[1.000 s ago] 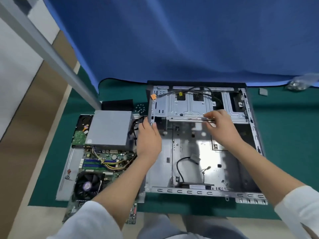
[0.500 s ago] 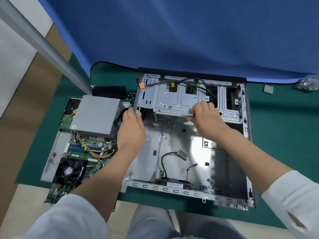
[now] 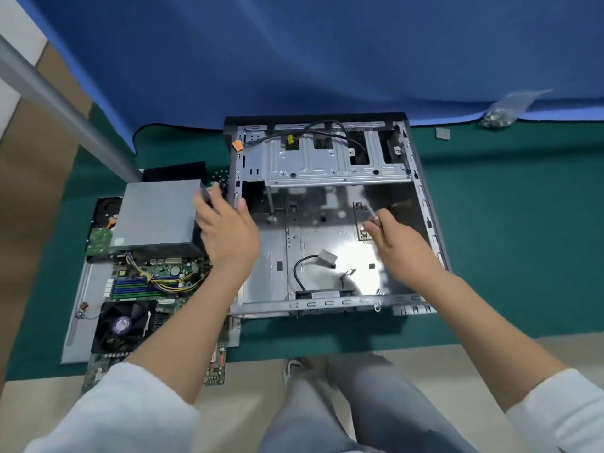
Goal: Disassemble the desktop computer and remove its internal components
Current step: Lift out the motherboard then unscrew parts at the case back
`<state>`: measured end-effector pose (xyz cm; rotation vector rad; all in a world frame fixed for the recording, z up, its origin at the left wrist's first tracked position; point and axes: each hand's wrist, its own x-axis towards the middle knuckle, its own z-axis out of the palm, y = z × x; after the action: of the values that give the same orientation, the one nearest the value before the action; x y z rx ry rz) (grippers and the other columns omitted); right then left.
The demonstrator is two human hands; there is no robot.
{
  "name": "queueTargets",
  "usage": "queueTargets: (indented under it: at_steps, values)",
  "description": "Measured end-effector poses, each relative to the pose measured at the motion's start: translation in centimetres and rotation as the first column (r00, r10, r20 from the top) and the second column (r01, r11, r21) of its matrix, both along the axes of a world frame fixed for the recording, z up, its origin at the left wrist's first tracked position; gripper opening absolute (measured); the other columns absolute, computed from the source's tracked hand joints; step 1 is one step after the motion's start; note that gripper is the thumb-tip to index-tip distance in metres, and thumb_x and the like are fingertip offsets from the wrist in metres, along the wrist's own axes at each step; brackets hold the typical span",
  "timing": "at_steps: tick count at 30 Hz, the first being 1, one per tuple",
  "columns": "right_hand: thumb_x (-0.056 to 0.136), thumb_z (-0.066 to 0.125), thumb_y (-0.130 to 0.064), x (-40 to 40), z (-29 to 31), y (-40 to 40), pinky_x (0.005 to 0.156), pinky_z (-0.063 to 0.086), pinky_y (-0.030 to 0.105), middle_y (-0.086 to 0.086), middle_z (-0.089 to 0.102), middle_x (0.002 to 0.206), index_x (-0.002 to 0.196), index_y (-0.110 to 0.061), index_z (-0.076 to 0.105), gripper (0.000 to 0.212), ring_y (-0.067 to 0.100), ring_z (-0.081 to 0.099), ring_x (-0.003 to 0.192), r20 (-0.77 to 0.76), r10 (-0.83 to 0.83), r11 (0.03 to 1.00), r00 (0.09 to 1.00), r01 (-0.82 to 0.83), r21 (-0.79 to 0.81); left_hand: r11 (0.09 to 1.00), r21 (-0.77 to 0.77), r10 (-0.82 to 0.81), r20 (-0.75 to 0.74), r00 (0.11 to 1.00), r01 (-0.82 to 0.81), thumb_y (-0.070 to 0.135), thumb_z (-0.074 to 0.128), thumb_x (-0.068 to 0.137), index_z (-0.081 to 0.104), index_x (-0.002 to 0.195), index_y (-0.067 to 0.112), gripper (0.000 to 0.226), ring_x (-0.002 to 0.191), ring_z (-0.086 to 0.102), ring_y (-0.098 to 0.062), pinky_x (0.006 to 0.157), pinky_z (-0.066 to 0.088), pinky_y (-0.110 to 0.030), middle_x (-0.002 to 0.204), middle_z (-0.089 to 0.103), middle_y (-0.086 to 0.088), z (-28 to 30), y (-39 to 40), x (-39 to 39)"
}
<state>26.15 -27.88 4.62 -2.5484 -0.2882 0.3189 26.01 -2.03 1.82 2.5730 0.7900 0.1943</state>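
Green matting covers the floor [image 3: 523, 223]; the computer case [image 3: 425, 204] lies open at centre; left hand [image 3: 228, 233] hovers, fingers spread, at its left wall; right hand [image 3: 400, 246] pinches a thin tool [image 3: 371, 212] inside; motherboard [image 3: 153, 279] lies left.

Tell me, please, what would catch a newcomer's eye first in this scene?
The opened computer case lies flat mid-frame on the green mat, mostly gutted, with a black cable loose on its floor. Left of it sit the removed parts: a grey power supply above a motherboard with its cooler fan. The left hand reaches over the case's left wall; the right hand pinches a blurred thin item inside.
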Motion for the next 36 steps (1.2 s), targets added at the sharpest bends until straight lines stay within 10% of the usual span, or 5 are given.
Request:
queueTargets:
  at_steps: [5,13,23,32,36]
  values:
    - [0.098,0.031,-0.049,-3.7,1.0,-2.6,0.053,0.036,0.031,-0.002,0.056,0.067,0.098,-0.027,0.04,0.024,0.017,0.053,0.06,-0.075,-0.163,0.983,0.984,0.168,0.07,0.981,-0.023,-0.193,0.07,0.979,0.195,0.039,0.034,0.096,0.038,0.134,0.016,0.044,0.141,0.01,-0.036,0.115,0.004,-0.051,0.152,0.013,-0.016,1.4,-3.6,-5.0]
    - [0.1,0.034,-0.036,-8.4,0.7,-3.7,0.057,0.037,0.03,-0.008,0.05,0.066,0.099,-0.026,0.047,0.017,0.007,0.045,0.054,-0.192,-0.263,0.901,0.946,0.312,0.301,0.669,-0.235,-0.735,-0.068,0.675,0.705,0.037,0.036,0.1,0.057,0.12,0.029,0.03,0.121,0.043,-0.011,0.108,0.024,-0.033,0.126,0.056,0.01,1.7,-12.1,-10.1]
    - [0.098,0.049,-0.014,-11.3,0.8,-5.4,0.057,0.048,0.025,0.009,0.06,0.076,0.095,-0.007,0.053,0.009,0.017,0.056,0.065,-0.632,-0.176,0.526,0.754,0.615,0.587,0.756,-0.526,-0.425,0.059,0.903,0.39,0.025,0.046,0.093,0.062,0.088,0.033,0.019,0.076,0.059,0.001,0.068,0.047,-0.017,0.083,0.065,0.015,2.9,-18.7,-12.4]
    - [0.09,0.061,-0.005,-12.1,0.9,-7.8,0.074,0.058,0.039,0.017,0.067,0.081,0.094,0.002,0.067,0.01,0.022,0.064,0.065,-0.696,-0.238,0.477,0.678,0.705,0.525,0.135,-0.976,-0.167,-0.192,0.967,-0.171,0.01,0.05,0.094,0.067,0.093,0.001,0.019,0.055,0.049,-0.014,0.055,0.05,-0.025,0.073,0.057,-0.008,2.9,-22.4,-11.4]
    - [0.091,0.058,0.0,-13.1,0.5,-8.2,0.062,0.057,0.029,0.014,0.067,0.076,0.086,-0.003,0.067,0.01,0.019,0.065,0.059,-0.724,-0.192,0.543,0.662,0.686,0.484,0.112,-0.965,-0.212,-0.256,0.943,-0.237,0.011,0.053,0.095,0.066,0.097,0.004,0.015,0.061,0.052,-0.016,0.049,0.041,-0.025,0.081,0.066,-0.009,2.9,-22.4,-11.3]
